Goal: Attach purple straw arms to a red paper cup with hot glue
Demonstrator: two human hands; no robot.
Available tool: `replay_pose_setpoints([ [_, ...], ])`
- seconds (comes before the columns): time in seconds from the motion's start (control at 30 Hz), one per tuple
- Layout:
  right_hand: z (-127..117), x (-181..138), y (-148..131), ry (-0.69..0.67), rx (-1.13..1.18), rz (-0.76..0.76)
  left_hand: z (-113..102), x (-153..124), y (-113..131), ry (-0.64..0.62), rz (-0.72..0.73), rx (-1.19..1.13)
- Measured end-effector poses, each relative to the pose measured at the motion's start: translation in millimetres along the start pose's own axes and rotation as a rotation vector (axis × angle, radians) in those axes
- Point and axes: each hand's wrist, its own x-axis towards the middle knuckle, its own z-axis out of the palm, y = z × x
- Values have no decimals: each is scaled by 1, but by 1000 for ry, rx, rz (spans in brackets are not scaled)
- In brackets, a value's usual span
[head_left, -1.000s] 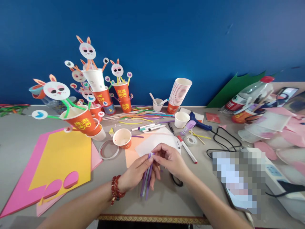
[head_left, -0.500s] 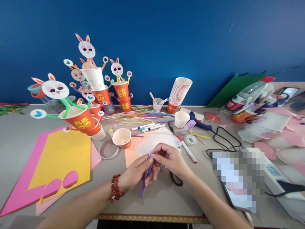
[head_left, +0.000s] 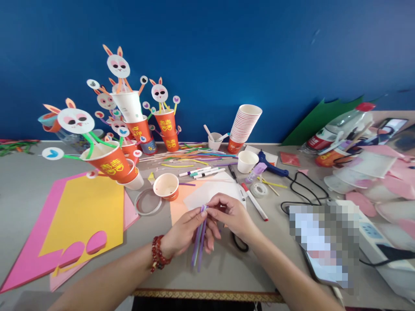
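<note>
My left hand (head_left: 191, 224) pinches several thin purple straws (head_left: 198, 248) near their top ends, thumb in front. The straws hang down past my palm, their lower ends slightly fanned. My right hand (head_left: 228, 216) meets it at the top of the straws, thumb and forefinger pressed together there; the other fingers curl behind the bundle. A white paper sheet (head_left: 207, 190) and an orange sheet (head_left: 177, 211) lie just beyond my hands. An open paper cup (head_left: 166, 187) stands to the left of them, and a red-capped marker (head_left: 254, 202) lies to the right.
Paper-cup rabbit figures (head_left: 106, 162) stand at the left behind yellow card (head_left: 87, 211). Toward the wall are loose coloured sticks (head_left: 184, 156), a cup stack (head_left: 245, 125) and a blue glue gun (head_left: 270, 166) with a black cord. A phone (head_left: 324, 255) and power strip (head_left: 372, 233) lie right.
The lower ends of the straws have spread apart and swung slightly, so several separate ones show. The fingers of my right hand have shifted a little; both hands stay in place.
</note>
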Motion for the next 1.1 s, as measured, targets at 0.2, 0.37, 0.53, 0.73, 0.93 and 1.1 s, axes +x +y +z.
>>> replay_pose_setpoints([
  [0.2,1,1,-2,-11,26,-1,-6,0,-3,-3,36,65],
  [0.37,1,2,-4,-73,51,61,-6,-1,-6,-27,6,31],
  [0.53,2,2,0,-49,-68,-11,-2,-2,-5,-31,-28,78],
  [0.73,-1,1,-4,-46,-157,-57,-6,-1,-8,-33,-16,154],
  [0.93,-3,1,-7,-90,-186,-26,-8,0,-13,-50,-32,158],
  [1.1,-4,2,-9,-80,-192,-19,-5,-2,-9,-40,-82,41],
])
